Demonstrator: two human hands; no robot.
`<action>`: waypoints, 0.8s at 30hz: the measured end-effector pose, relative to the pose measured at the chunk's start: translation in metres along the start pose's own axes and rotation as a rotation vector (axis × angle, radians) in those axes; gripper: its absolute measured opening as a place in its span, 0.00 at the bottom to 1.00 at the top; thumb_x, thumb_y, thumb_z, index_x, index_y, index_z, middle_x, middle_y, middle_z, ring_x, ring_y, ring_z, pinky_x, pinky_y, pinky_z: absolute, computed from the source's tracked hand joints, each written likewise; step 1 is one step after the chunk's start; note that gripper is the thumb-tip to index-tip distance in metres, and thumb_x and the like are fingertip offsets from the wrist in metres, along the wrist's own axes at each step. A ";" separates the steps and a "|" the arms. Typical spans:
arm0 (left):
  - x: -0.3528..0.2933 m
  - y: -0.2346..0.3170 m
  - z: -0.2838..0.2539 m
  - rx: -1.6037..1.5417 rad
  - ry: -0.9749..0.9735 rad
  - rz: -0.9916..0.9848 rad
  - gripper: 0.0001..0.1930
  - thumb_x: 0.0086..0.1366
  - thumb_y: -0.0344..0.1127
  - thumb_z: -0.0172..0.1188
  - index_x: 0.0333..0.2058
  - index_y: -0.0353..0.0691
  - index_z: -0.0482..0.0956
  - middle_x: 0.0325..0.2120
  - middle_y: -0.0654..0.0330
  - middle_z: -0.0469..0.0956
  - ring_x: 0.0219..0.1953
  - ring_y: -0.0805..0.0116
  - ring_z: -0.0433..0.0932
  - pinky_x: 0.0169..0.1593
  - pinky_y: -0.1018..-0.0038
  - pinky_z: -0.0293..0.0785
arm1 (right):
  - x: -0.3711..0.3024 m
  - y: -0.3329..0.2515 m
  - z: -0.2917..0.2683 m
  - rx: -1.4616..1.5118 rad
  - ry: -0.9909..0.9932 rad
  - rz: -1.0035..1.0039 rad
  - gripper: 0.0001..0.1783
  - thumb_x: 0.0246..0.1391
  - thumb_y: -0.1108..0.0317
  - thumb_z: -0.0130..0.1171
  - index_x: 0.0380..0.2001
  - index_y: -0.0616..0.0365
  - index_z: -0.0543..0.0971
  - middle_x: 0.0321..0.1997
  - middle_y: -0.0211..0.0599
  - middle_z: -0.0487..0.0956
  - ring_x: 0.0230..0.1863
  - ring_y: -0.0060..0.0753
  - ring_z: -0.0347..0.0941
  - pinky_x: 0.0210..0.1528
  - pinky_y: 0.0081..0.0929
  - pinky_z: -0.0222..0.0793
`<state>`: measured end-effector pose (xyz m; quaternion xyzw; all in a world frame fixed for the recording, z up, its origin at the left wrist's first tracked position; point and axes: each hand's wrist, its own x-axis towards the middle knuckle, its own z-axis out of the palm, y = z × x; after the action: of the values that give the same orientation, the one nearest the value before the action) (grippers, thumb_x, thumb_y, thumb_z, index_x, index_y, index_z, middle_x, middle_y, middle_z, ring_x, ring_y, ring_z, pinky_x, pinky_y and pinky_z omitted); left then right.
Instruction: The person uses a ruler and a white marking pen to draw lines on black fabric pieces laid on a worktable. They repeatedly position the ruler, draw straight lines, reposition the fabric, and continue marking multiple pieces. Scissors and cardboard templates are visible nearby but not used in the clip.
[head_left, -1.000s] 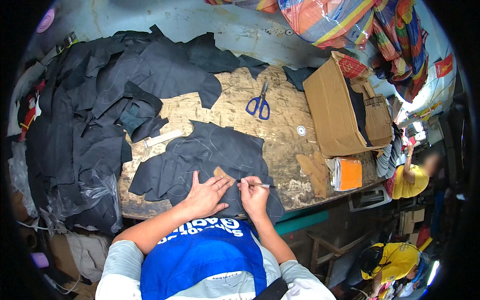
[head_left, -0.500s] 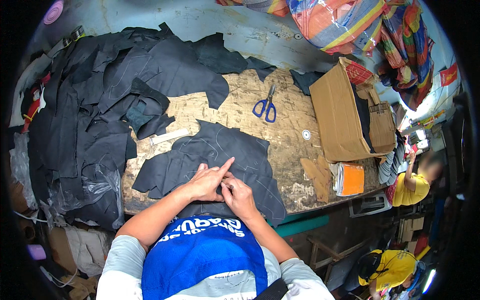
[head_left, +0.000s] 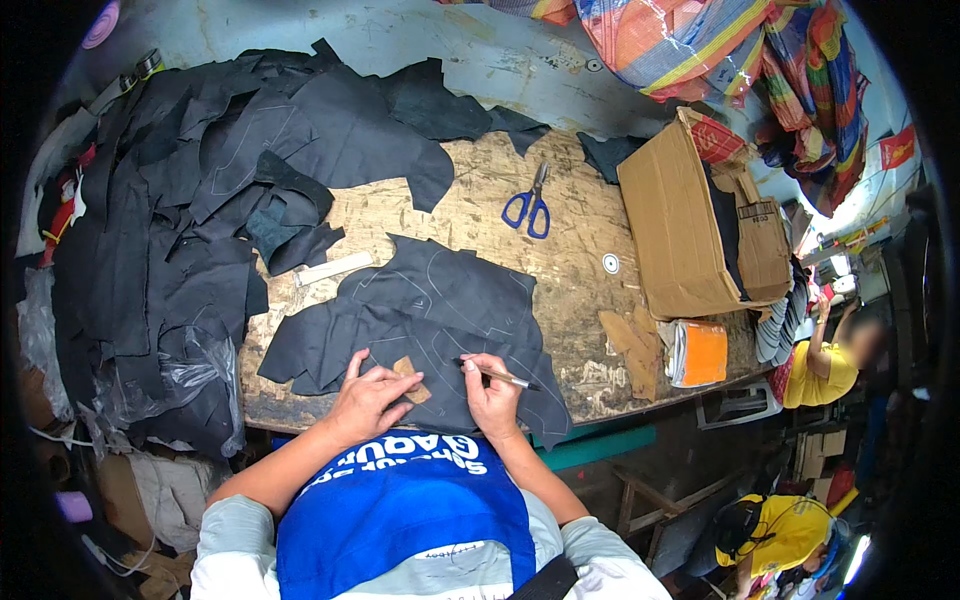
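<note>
A black leather piece [head_left: 440,290] with pale drawn outlines lies on the wooden table in front of me. My left hand [head_left: 375,400] rests on its near part, fingers extended over a small brown template [head_left: 411,379] that lies on the leather. Just to the right, my right hand [head_left: 491,393] grips a slim marking pen [head_left: 508,377], held sideways with its dark tip pointing left. The tip is near the leather; whether it touches, I cannot tell. Beyond the leather's left part lies a pale flat strip [head_left: 333,269].
Blue-handled scissors [head_left: 527,212] lie farther back on the table [head_left: 480,200]. Black leather [head_left: 340,130] is heaped left and behind. A cardboard box [head_left: 665,220], a brown scrap [head_left: 632,350] and an orange-covered stack [head_left: 698,356] occupy the right. Two people in yellow shirts [head_left: 815,372] are beyond.
My hands have moved apart. The left has shifted left and down, uncovering the brown template; the right has moved slightly right, and the pen in it now shows plainly.
</note>
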<state>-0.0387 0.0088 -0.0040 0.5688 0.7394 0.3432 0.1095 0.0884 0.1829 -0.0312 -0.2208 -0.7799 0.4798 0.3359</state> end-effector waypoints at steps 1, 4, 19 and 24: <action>-0.004 -0.002 0.000 -0.021 0.022 -0.024 0.27 0.48 0.33 0.67 0.51 0.48 0.75 0.36 0.69 0.81 0.40 0.72 0.76 0.61 0.48 0.51 | 0.000 -0.001 0.001 -0.043 0.005 -0.001 0.04 0.54 0.74 0.58 0.32 0.64 0.76 0.32 0.39 0.81 0.33 0.28 0.78 0.37 0.23 0.73; -0.007 -0.004 0.002 -0.025 0.037 -0.039 0.26 0.48 0.32 0.67 0.50 0.49 0.76 0.34 0.70 0.81 0.39 0.72 0.77 0.60 0.49 0.52 | 0.002 -0.005 0.004 -0.113 -0.005 -0.062 0.05 0.53 0.73 0.59 0.31 0.63 0.77 0.30 0.43 0.80 0.32 0.39 0.80 0.35 0.27 0.74; 0.000 -0.002 0.004 0.000 0.106 -0.025 0.25 0.47 0.31 0.67 0.47 0.46 0.77 0.31 0.69 0.82 0.36 0.71 0.77 0.55 0.57 0.61 | -0.001 -0.017 -0.005 -0.046 -0.094 0.128 0.04 0.56 0.75 0.56 0.31 0.66 0.77 0.30 0.36 0.81 0.29 0.24 0.77 0.34 0.20 0.73; 0.016 -0.002 0.011 -0.101 0.193 -0.104 0.23 0.50 0.27 0.62 0.49 0.41 0.75 0.31 0.62 0.82 0.32 0.62 0.78 0.40 0.67 0.72 | 0.001 -0.036 0.008 -0.345 -0.311 -0.235 0.16 0.44 0.74 0.63 0.41 0.54 0.78 0.42 0.41 0.79 0.43 0.42 0.74 0.45 0.34 0.70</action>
<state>-0.0391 0.0277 -0.0097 0.4878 0.7567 0.4271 0.0843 0.0810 0.1628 -0.0010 -0.1063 -0.9127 0.3256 0.2228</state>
